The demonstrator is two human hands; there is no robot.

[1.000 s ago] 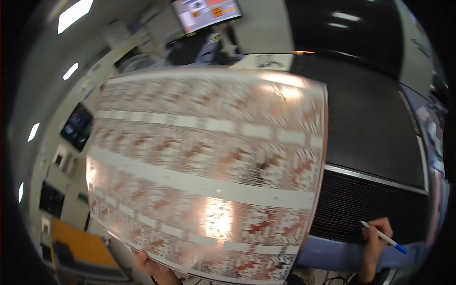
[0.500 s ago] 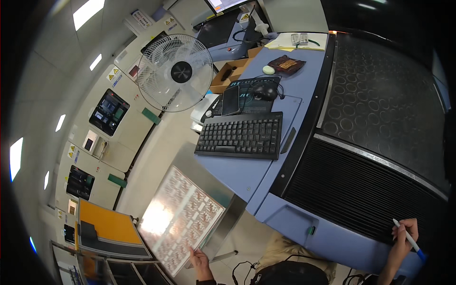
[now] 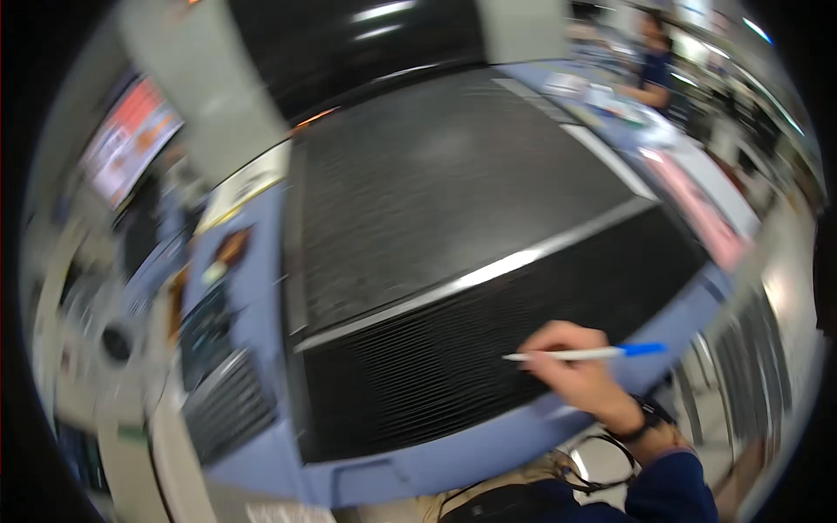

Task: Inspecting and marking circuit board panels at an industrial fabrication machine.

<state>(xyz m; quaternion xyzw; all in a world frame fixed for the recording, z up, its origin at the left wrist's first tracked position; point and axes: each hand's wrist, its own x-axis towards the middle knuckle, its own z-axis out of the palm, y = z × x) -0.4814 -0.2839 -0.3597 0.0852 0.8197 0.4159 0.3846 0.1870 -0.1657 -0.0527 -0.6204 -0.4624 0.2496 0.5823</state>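
My right hand (image 3: 575,375) is closed round a slim white pen (image 3: 588,354) with a blue end. The pen lies nearly level over the near edge of a ribbed black strip (image 3: 418,375), its tip pointing left. A dark band circles my right wrist, and a dark blue sleeve covers the forearm. Beyond the strip, across a metal bar (image 3: 488,272), stretches the machine's flat black bed (image 3: 453,183). My left hand is out of view. At the lower edge a sliver of the patterned panel (image 3: 288,512) shows.
Left on the blue machine frame are a keyboard (image 3: 228,408), a dark mat (image 3: 205,336) and a brown packet (image 3: 234,247). A screen (image 3: 131,139) stands far left. At the right are a pink sheet (image 3: 693,205) and a seated person (image 3: 656,65). Motion blurs much of the view.
The view has swung right, bringing the black bed to the middle. My right hand, still holding the pen, now shows over the strip. My left hand, earlier at the panel, has left the picture.
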